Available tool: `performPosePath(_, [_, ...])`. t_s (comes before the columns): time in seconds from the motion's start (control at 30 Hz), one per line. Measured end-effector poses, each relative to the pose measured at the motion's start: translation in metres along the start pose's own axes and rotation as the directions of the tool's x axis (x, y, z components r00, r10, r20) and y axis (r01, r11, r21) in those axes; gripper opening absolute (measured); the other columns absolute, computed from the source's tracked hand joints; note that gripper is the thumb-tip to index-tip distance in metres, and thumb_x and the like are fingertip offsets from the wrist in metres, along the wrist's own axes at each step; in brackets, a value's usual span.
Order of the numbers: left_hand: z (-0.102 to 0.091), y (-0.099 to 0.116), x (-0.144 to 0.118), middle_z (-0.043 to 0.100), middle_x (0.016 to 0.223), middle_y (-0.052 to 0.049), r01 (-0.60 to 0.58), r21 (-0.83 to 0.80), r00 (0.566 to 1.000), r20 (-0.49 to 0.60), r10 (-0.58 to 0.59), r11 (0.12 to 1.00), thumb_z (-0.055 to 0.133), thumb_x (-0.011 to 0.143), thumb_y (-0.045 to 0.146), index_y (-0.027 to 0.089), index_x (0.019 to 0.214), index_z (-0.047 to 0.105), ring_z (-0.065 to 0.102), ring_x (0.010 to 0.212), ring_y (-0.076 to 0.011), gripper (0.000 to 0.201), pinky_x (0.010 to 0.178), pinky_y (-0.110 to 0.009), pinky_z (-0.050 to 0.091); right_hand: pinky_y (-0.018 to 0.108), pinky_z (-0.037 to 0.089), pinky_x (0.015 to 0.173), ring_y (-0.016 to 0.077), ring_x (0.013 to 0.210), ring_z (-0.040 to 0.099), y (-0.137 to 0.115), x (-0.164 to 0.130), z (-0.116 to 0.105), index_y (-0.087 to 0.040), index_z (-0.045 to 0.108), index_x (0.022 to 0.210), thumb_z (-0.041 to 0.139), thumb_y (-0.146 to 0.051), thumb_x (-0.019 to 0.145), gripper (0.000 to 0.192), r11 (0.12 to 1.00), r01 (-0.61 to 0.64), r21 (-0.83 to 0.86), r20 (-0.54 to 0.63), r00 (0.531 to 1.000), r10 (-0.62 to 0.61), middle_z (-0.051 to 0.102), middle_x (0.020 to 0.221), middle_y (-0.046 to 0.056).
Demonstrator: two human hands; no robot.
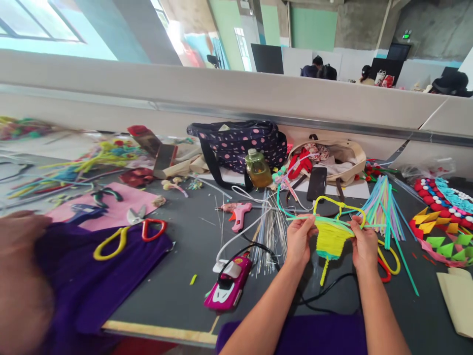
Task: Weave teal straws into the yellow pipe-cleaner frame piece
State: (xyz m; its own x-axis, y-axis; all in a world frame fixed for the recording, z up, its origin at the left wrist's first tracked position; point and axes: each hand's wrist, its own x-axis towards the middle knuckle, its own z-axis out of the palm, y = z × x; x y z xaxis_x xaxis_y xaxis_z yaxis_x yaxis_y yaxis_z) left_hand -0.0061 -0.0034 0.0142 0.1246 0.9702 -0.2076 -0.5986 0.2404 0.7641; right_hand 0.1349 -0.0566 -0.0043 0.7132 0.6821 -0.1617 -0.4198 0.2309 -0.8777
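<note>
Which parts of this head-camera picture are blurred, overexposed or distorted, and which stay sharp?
Head view: the left edge smears with blur, especially the purple cloth; the windows are blown out bright; the partition wall bows from wide-angle distortion; the left hand, right hand and woven yellow piece are sharp, evenly lit.

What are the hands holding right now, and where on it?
Both hands, left hand and right hand, grip a yellow woven pipe-cleaner piece by its opposite side edges.

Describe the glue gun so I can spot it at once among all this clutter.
Start at the dark polka-dot bag against the back wall and come toward the camera onto the grey table. The glue gun lies there flat, left of the left hand. It is pale pink and pistol-shaped, unlike the glossy magenta toy car nearer the table edge.
</note>
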Motion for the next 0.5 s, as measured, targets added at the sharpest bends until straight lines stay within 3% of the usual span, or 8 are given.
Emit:
performPosePath(0.2, [-0.0004,-0.0024,-0.0007,0.071,0.078,-0.004,-0.026,-0.008,1.0,-0.011,0.026,1.0,0.084,0.056,0.03,0.014,0.068,0.067,0.059,0.056,-0.006,0.026,0.05,-0.016,0.047,0.027,0.047,0.061,0.0156,0.062,0.062,0.0045,0.0054,-0.002,-0.015,0.067,0.085,0.082,-0.038,0.055,0.04,0.969,0.181,-0.171,-0.078,0.977,-0.196,0.067,0.064,-0.001])
performPosePath(0.5, [-0.003,-0.0053,0.0015,0.07,0.08,-0.003,0.058,-0.054,0.998,0.009,-0.058,0.997,0.083,0.058,0.028,0.014,0.073,0.066,0.052,0.052,-0.003,0.027,0.049,-0.014,0.046,0.026,0.045,0.064,0.0153,0.066,0.062,-0.0001,0.0009,0.0019,-0.016,0.065,0.082,0.082,-0.034,0.055,0.037,0.987,0.152,-0.052,-0.068,0.986,-0.155,0.068,0.07,0.001])
